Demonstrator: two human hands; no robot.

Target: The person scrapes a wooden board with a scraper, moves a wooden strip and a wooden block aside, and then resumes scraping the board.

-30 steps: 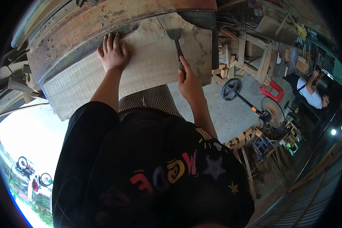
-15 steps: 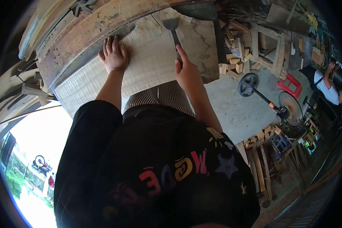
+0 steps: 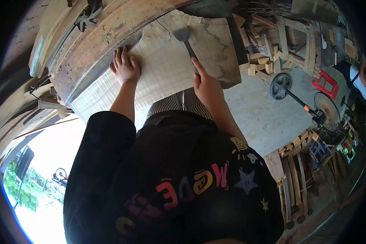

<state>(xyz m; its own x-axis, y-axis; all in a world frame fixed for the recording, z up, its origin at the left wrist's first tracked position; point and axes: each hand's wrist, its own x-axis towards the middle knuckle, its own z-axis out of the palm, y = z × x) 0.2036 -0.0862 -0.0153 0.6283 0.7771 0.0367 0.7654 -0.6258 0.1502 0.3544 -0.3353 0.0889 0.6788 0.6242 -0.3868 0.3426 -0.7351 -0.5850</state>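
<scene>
A broad, pale wooden slab with a ragged far edge and a crack lies in front of me. My left hand rests flat on it near its far edge, fingers spread. In my right hand is the handle of a scraper, with the index finger stretched along it. The scraper's wide, dark blade lies over the slab close to the crack. Part of the handle is hidden inside my grip.
Beyond the slab runs a dusty brown wooden surface. To the right are small wood blocks, a red plastic stool and a standing fan on the concrete floor. Another person is at the far right.
The view has shifted, so the surroundings sit differently in the picture. The scraper's blade has moved slightly nearer to me on the slab. My left hand stays flat on the slab.
</scene>
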